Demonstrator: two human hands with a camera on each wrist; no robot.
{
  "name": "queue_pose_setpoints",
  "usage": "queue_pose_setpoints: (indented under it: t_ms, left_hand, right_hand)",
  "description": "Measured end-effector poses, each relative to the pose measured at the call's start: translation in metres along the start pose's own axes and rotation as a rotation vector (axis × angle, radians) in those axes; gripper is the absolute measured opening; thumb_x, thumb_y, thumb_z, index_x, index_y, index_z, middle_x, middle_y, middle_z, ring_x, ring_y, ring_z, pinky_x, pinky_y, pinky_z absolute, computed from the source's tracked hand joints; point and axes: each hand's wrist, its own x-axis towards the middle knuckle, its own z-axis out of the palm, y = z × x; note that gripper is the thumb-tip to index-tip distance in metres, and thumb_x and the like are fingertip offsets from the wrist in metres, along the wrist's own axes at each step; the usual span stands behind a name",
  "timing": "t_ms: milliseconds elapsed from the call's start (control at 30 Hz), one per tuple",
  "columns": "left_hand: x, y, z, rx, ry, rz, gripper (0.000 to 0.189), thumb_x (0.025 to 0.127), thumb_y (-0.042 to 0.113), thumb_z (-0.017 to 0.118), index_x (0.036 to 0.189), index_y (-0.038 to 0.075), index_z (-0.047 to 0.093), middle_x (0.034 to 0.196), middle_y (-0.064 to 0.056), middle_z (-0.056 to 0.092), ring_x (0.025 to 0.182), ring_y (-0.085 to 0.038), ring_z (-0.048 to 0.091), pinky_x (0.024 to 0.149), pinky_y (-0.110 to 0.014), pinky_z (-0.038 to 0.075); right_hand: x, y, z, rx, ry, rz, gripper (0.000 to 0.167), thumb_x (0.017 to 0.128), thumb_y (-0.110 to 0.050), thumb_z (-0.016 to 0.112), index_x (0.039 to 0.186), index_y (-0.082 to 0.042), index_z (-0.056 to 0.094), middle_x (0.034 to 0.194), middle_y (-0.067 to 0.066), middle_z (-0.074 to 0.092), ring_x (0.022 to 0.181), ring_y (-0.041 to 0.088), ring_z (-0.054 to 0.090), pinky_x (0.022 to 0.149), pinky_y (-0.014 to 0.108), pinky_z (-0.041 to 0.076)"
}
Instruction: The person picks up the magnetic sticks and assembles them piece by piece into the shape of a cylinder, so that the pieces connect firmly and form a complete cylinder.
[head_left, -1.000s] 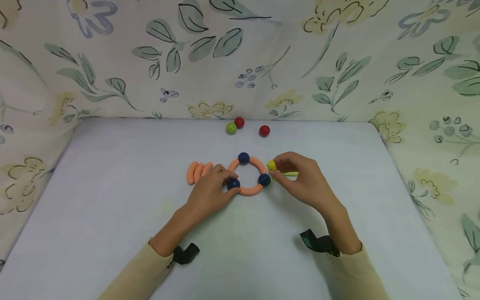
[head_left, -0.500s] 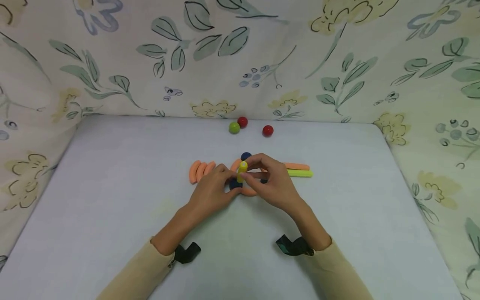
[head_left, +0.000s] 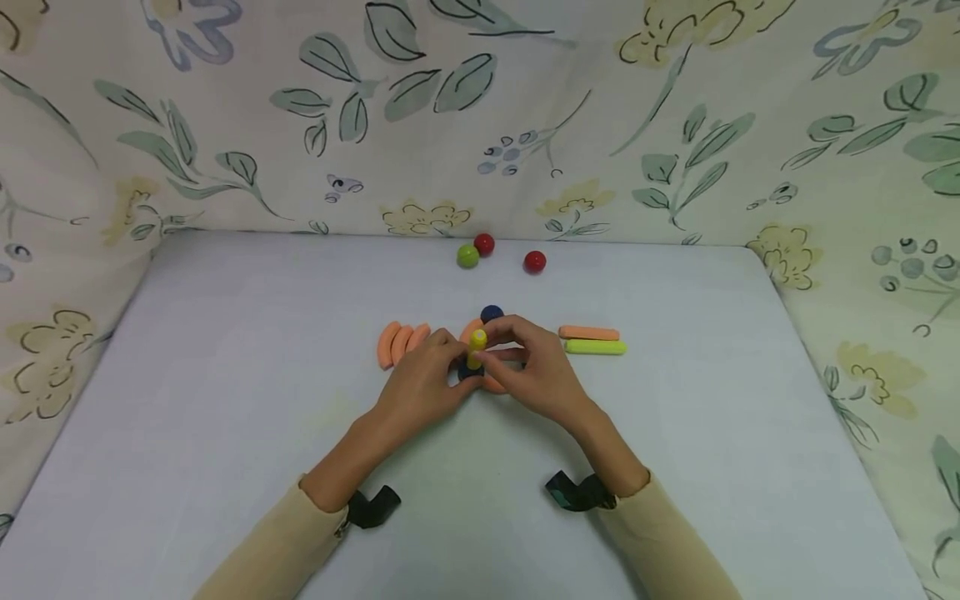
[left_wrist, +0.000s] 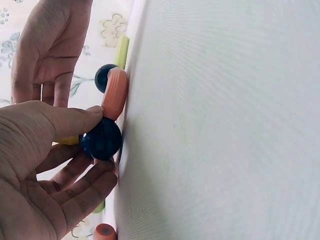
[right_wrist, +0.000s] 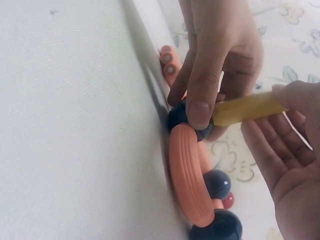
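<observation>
A ring of curved orange sticks and dark blue balls lies flat on the white table. My left hand (head_left: pixel 420 379) grips the ring's near-left ball (left_wrist: pixel 102 140) between thumb and fingers. Pinched in my right hand (head_left: pixel 536 367) is a short yellow stick (right_wrist: pixel 247 107), standing upright above that ball, its lower end right at the ball's top in the right wrist view. One curved orange stick (right_wrist: pixel 187 172) runs from the gripped ball to another blue ball (right_wrist: pixel 220 227). The far blue ball (head_left: pixel 492 314) shows behind my hands, which cover much of the ring in the head view.
Several loose curved orange sticks (head_left: pixel 402 342) lie left of the ring. To the right are a straight orange stick (head_left: pixel 589 332) and a yellow-green stick (head_left: pixel 596 347). Near the back edge sit a green ball (head_left: pixel 467 256) and two red balls (head_left: pixel 535 262). Floral cloth (head_left: pixel 450 125) hangs behind.
My right hand has brought the yellow stick leftward from the ring's right side and turned it upright over the gripped ball, lowering it slightly. The left hand stays on that ball.
</observation>
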Motion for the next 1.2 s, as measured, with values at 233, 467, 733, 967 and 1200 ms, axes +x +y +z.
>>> queue_pose_setpoints:
  t_ms: [233,467,733,967,1200]
  left_hand:
    - [0.0,0.001,-0.001,-0.02,0.0,-0.003,0.016,0.096,0.028,0.08,0.107,0.016,0.079,0.099,-0.003,0.066,0.087,-0.014,0.054,0.077,-0.029,0.045]
    - [0.001,0.0,0.0,-0.023,0.006,0.005,0.017,0.093,0.027,0.083,0.102,0.014,0.078,0.096,-0.004,0.065,0.085,-0.014,0.053,0.075,-0.029,0.044]
    - [0.0,0.001,-0.001,-0.008,0.012,0.008,0.018,0.093,0.028,0.083,0.101,0.013,0.077,0.095,-0.004,0.063,0.083,-0.014,0.052,0.073,-0.029,0.043]
    - [0.001,0.001,-0.002,-0.008,0.012,-0.002,0.017,0.093,0.028,0.084,0.1,0.014,0.078,0.098,-0.003,0.066,0.085,-0.014,0.055,0.074,-0.029,0.046]
    - [0.002,0.003,0.0,-0.026,0.012,-0.015,0.02,0.09,0.029,0.086,0.097,0.012,0.078,0.097,-0.003,0.066,0.085,-0.015,0.057,0.075,-0.029,0.048]
  right_hand:
    - [-0.001,-0.002,-0.003,-0.001,-0.032,-0.011,0.029,0.096,-0.004,0.077,0.122,-0.006,0.067,0.118,0.008,0.072,0.111,0.019,0.073,0.092,0.029,0.063]
    - [-0.002,-0.003,-0.002,-0.022,-0.049,-0.062,0.027,0.095,-0.002,0.077,0.119,-0.006,0.067,0.116,0.008,0.072,0.108,0.017,0.074,0.091,0.032,0.063]
    - [0.0,-0.003,-0.002,-0.018,-0.058,-0.083,0.027,0.095,-0.002,0.077,0.12,-0.007,0.067,0.116,0.008,0.072,0.108,0.017,0.073,0.093,0.031,0.063]
    - [-0.002,-0.004,-0.014,-0.066,-0.054,-0.076,0.031,0.095,-0.006,0.078,0.125,-0.007,0.068,0.12,0.011,0.074,0.106,0.018,0.075,0.092,0.034,0.063]
    - [-0.013,-0.004,-0.048,-0.279,0.008,-0.05,0.029,0.095,-0.003,0.077,0.123,-0.003,0.07,0.119,0.012,0.075,0.106,0.018,0.074,0.093,0.037,0.063]
